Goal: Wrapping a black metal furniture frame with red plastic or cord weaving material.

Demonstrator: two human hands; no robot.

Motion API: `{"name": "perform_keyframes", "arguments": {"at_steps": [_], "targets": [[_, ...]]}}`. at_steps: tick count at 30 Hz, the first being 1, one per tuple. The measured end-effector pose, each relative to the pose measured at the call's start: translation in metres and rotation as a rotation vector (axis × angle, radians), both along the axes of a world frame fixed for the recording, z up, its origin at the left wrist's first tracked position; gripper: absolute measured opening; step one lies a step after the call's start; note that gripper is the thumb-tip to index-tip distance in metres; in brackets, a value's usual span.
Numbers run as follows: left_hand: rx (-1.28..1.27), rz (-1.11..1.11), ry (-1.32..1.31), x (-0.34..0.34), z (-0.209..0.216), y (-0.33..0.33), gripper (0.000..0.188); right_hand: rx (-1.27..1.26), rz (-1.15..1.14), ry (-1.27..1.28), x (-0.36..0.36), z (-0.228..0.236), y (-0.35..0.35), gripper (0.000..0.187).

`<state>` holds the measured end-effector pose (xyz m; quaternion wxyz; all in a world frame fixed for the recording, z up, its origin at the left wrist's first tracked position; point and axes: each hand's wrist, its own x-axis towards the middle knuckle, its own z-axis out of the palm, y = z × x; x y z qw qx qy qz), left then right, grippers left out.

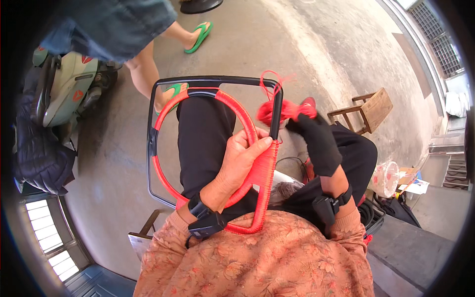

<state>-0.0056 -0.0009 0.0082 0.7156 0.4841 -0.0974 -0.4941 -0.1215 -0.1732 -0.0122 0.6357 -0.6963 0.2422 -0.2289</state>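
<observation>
A black rectangular metal frame [213, 79] with rounded corners stands over my lap. Inside it sits a ring [165, 179], mostly wound in red cord, with short black stretches showing. Tight red winding [265, 166] covers the frame's near right part and the join with the ring. My bare left hand [237, 158] is closed on the frame and ring there, thumb pressing the upper end of the winding. In a black glove, my right hand [319, 146] grips a bundle of red cord [276, 114] just beyond the frame's right bar. Loose strands rise above that corner.
A person in denim shorts [116, 27] and green flip-flops [200, 37] stands close at the far left. A scooter [71, 86] with a dark padded jacket [44, 158] is at the left. A wooden stool [376, 110] stands to the right, near a grey ledge [410, 247].
</observation>
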Motion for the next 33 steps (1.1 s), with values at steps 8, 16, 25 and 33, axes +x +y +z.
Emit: {"name": "perform_keyframes", "arguments": {"at_steps": [8, 16, 25, 33], "targets": [[0.005, -0.012, 0.089, 0.001, 0.003, 0.002, 0.009, -1.072, -0.334, 0.556, -0.149, -0.008, -0.003, 0.041], [0.031, -0.01, 0.095, 0.004, 0.004, 0.001, 0.009, -0.759, -0.667, 0.613, -0.169, 0.024, -0.011, 0.038], [0.043, -0.016, 0.05, -0.003, 0.011, 0.001, 0.008, 0.685, 0.089, -0.152, -0.005, 0.026, 0.011, 0.041], [0.031, -0.008, 0.021, 0.005, 0.005, 0.002, 0.018, 0.508, 0.033, 0.405, -0.034, 0.021, 0.013, 0.019]]}}
